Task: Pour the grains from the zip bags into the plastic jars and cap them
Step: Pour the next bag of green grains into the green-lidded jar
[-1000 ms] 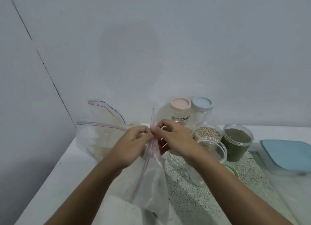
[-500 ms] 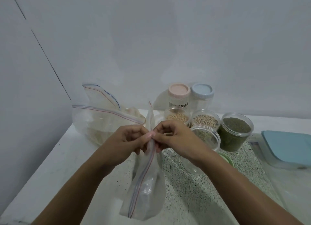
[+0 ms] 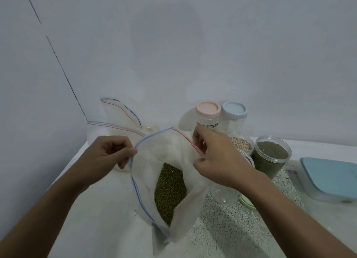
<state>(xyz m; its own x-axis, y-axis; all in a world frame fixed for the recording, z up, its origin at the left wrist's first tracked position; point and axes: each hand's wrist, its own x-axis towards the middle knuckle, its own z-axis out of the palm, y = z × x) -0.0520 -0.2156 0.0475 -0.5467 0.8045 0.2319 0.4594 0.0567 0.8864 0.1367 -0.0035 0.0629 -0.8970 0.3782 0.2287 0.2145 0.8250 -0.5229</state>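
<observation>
A clear zip bag (image 3: 150, 167) with green grains (image 3: 170, 190) inside hangs open in front of me. My left hand (image 3: 108, 155) pinches its blue-lined edge. My right hand (image 3: 218, 159) pinches the opposite red-lined edge, so the mouth gapes wide. Below my right hand stands an empty clear jar (image 3: 224, 194), mostly hidden. Behind it are an open jar of pale grains (image 3: 242, 144) and an open jar of green grains (image 3: 270, 155). Two capped jars stand at the wall, one with a pink lid (image 3: 207, 108), one with a blue lid (image 3: 234, 111).
Two other zip bags (image 3: 116, 126) slump in the left corner by the wall. A clear box with a blue lid (image 3: 332, 176) sits at the right edge. A pale green lid (image 3: 246, 201) lies by the empty jar. The counter (image 3: 231, 228) is speckled.
The bag's zip was closed and pinched between both hands; now my hands have pulled apart, opening the mouth wide and showing the green grains. The view has tilted slightly.
</observation>
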